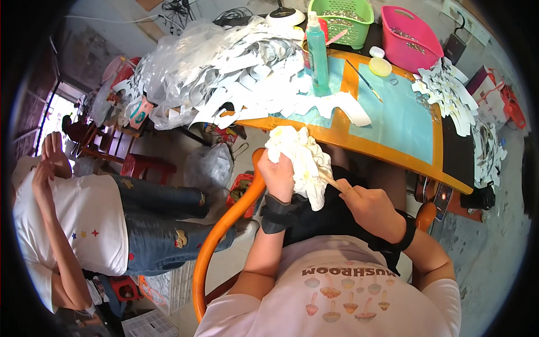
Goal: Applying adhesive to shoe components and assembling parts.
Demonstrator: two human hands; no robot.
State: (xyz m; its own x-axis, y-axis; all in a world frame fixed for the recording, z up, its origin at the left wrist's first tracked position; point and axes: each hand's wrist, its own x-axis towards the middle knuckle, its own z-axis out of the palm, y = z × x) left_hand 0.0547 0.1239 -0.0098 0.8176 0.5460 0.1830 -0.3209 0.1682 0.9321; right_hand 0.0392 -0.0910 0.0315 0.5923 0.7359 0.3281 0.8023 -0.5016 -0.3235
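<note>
Over my lap, my left hand (278, 175) is closed on a bunched white cloth (307, 168) with soft folds. My right hand (371, 209) grips a slim, light wooden stick (330, 180) from the right side. The stick's far end meets the cloth's folds, so its tip is hidden and I cannot tell what kind of tool it is. Both hands are just short of the table's near edge. Close ahead of them on the table lies a curved white strip (345, 105).
A wood-rimmed table (387, 147) holds a heap of white cut pieces (241, 73), a green spray bottle (318, 56), a brush (365, 81), a green basket (359, 28) and a pink basket (421, 53). A person (84, 224) sits at left. A wooden chair arm (216, 236) curves beside my left arm.
</note>
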